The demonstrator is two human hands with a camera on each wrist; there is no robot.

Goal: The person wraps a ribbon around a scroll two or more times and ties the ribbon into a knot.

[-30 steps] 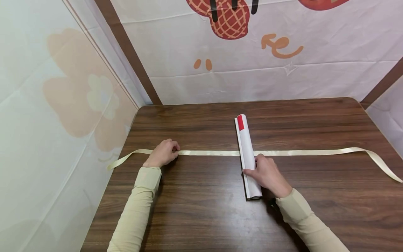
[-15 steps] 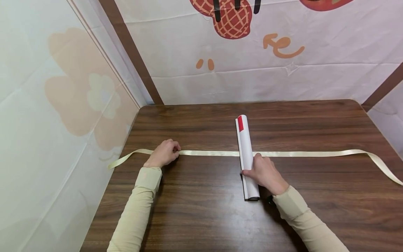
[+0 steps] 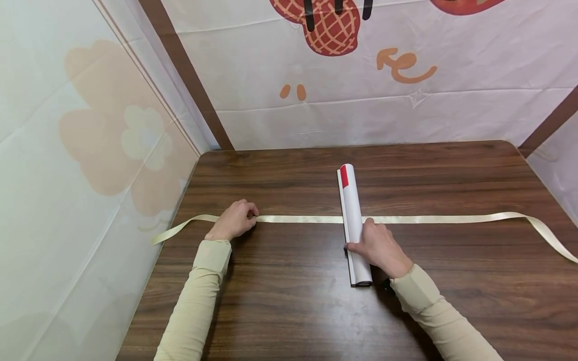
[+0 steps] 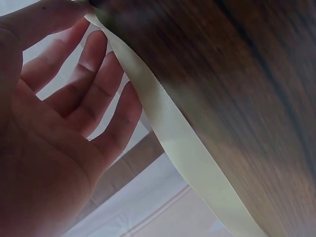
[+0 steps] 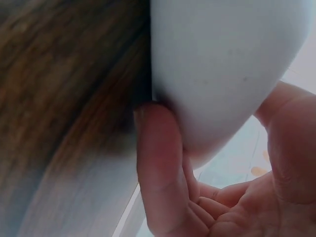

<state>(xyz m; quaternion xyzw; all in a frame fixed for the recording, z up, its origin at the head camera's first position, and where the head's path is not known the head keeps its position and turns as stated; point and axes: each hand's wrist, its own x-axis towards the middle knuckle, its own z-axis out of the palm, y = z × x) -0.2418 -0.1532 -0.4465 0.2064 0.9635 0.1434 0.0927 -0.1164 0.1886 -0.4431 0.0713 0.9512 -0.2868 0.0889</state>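
A cream satin ribbon (image 3: 433, 219) runs from left to right across the wooden table. My left hand (image 3: 234, 219) pinches it between thumb and forefinger left of the middle; in the left wrist view the other fingers curve loosely beside the ribbon (image 4: 177, 143). Across the ribbon lies a white paper roll (image 3: 353, 200) with a red patch at its far end. My right hand (image 3: 381, 246) grips the roll's nearer half, thumb on the left side and fingers on the right. The right wrist view shows the roll's white surface (image 5: 217, 64) close up between fingers and thumb.
The dark wood table (image 3: 280, 301) has rounded far corners. Its left edge borders a printed fabric wall (image 3: 67, 225), and another printed fabric (image 3: 253, 125) hangs behind. The ribbon's left end reaches past the table edge; its right end curves out of view.
The roll's near end and my right hand have shifted slightly left over the last second, mostly in the first half. My left hand stays in place on the ribbon.
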